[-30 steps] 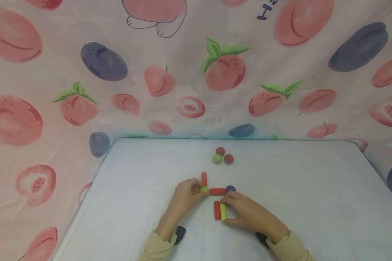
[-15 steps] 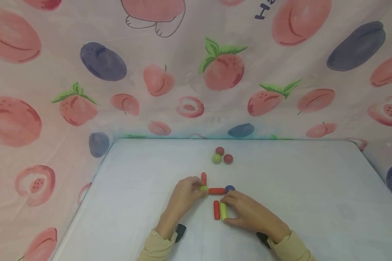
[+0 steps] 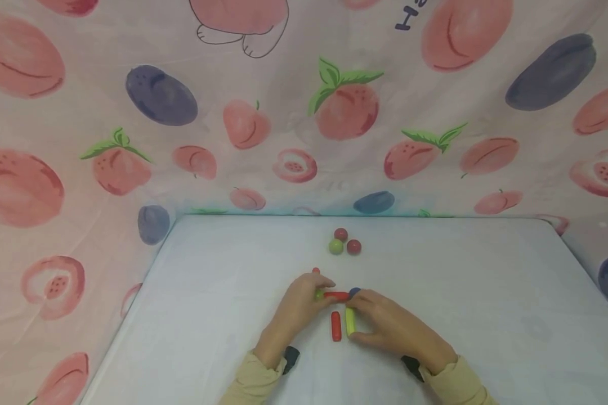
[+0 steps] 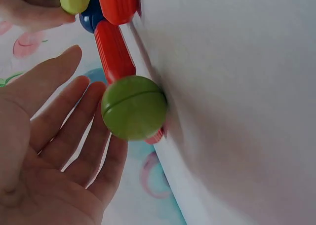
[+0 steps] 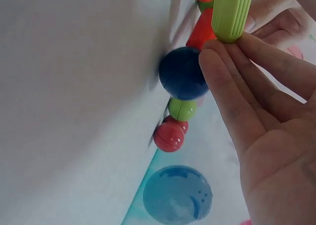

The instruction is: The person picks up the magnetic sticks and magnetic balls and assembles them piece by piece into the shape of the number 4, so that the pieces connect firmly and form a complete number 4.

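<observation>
In the head view my left hand (image 3: pixel 300 301) curves beside a green ball (image 3: pixel 320 295); the left wrist view shows its fingers spread and nearly straight behind the ball (image 4: pixel 133 109), gripping nothing. A red rod (image 3: pixel 336 296) runs from this ball to a dark blue ball (image 3: pixel 353 292). Another red rod (image 3: pixel 316 270) extends away from the green ball, mostly hidden by my hand. My right hand (image 3: pixel 395 326) pinches a yellow-green ribbed rod (image 3: pixel 351 322) lengthwise between thumb and fingertips, with its fingers (image 5: pixel 212 69) close by the blue ball (image 5: pixel 183 73).
A loose red rod (image 3: pixel 336 326) lies just left of the yellow-green one. Farther back on the white table (image 3: pixel 233 253) sit two red balls (image 3: pixel 354 246) and a green ball (image 3: pixel 336 246). A fruit-patterned cloth (image 3: pixel 294 112) rises behind the table.
My left hand has moved right and loosened from the green ball, covering more of the far red rod. My right hand has shifted the yellow-green rod slightly away and right, toward the blue ball.
</observation>
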The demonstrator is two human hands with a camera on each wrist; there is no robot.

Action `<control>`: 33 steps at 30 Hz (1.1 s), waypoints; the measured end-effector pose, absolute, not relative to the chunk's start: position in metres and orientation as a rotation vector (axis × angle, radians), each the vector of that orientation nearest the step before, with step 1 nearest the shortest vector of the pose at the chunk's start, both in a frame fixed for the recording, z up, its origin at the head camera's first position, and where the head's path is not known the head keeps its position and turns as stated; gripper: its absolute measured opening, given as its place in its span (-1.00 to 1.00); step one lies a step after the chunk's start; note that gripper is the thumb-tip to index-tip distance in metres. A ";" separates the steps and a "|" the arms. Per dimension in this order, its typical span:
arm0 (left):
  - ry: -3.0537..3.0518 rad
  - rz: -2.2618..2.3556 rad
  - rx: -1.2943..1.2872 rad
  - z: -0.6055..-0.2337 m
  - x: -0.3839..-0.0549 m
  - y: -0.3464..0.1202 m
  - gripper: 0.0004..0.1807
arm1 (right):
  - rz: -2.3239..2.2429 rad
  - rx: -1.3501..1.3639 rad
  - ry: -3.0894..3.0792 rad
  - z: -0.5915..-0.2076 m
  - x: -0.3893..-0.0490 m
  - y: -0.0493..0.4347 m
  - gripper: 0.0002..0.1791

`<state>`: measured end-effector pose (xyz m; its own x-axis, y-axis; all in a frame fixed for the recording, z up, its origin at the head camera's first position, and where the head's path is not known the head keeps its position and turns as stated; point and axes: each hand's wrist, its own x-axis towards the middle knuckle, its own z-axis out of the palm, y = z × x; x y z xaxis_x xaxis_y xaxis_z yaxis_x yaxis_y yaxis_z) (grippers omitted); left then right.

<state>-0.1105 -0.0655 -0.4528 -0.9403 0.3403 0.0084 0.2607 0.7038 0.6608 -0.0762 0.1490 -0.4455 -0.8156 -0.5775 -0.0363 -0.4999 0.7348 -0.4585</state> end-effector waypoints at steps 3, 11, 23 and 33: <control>2.793 1.024 0.533 -0.451 -0.111 -0.062 -0.64 | -0.677 -0.878 2.771 -0.444 -0.078 0.152 -0.45; 2.761 0.988 0.576 -0.453 -0.113 -0.053 -0.63 | -0.750 -0.905 2.793 -0.439 -0.085 0.161 -0.45; 2.771 0.904 0.636 -0.459 -0.117 -0.043 -0.65 | -0.806 -0.839 2.790 -0.432 -0.097 0.168 -0.45; 2.777 0.854 0.674 -0.460 -0.120 -0.038 -0.67 | -0.842 -0.891 2.850 -0.433 -0.108 0.175 -0.45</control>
